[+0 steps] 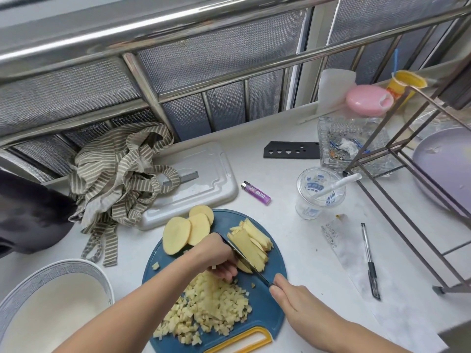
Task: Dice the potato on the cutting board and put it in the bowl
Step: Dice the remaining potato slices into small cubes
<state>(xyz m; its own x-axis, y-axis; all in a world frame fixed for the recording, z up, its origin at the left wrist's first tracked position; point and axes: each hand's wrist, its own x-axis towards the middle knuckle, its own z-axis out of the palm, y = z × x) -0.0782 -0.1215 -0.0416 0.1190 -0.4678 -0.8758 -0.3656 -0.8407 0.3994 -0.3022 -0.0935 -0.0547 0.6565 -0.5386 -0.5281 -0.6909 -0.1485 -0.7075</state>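
- Up on a white countertop [249, 159] by a window; a steel railing [178, 29] and grey mesh panels [216, 54] run along the back.
- Blue cutting board [266, 319] sits front and centre with all the potato on it: three round slices [187, 230] at the far left, a fan of potato strips [251, 244] at the far right, and a big pile of dice [211, 307] at the near end.
- Left hand [219, 256] has its fingers curled down on the near end of the strips, pinning them and hiding that end.
- Right hand [293, 299] is wrapped around the handle of the knife [260, 275], forefinger stretched toward the blade. The blade lies across the strips, right against the left knuckles.
- Striped apron [119, 179] is heaped at the left, draped over one corner of a white plastic board [204, 174] just behind the blue one.
- Purple lighter [256, 192], a black blade sheath with heart cutouts [290, 150], a pen [369, 261] and a paper slip [331, 233] are scattered to the right.
- Metal rack [407, 189] stands at the right edge, with a lavender plate [443, 161] behind its bars.
- White bowl with a patterned rim [25, 284] is at the near left, apart from the board.
- Clear plastic cup [318, 197] holds a white straw.
- Clear tub with a pink lid [367, 100] has small bits inside; can't tell what.
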